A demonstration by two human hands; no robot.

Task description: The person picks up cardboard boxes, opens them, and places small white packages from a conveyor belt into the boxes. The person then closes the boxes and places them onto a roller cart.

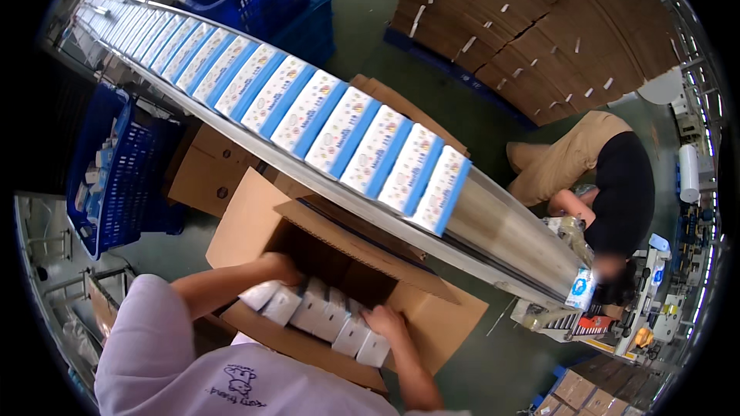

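1. A factory packing area: a conveyor (505, 223) carries a row of white-and-blue packs (339, 131).
2. Beyond its far edge, stacked brown cardboard (493, 23) rests on a blue pallet (462, 77).
3. Beside its near edge stands 1 open carton (447, 323).
4. Near its right end: machinery (593, 327) and 1 bent co-worker (617, 185).

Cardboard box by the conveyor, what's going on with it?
A person has both hands in the open cardboard box. The right hand touches the white packs lined up along its near side; the left hand is at their other end, its fingertips hidden. Beyond the box, blue-and-white packs lie in a row on the conveyor. Another person bends over near its right end.
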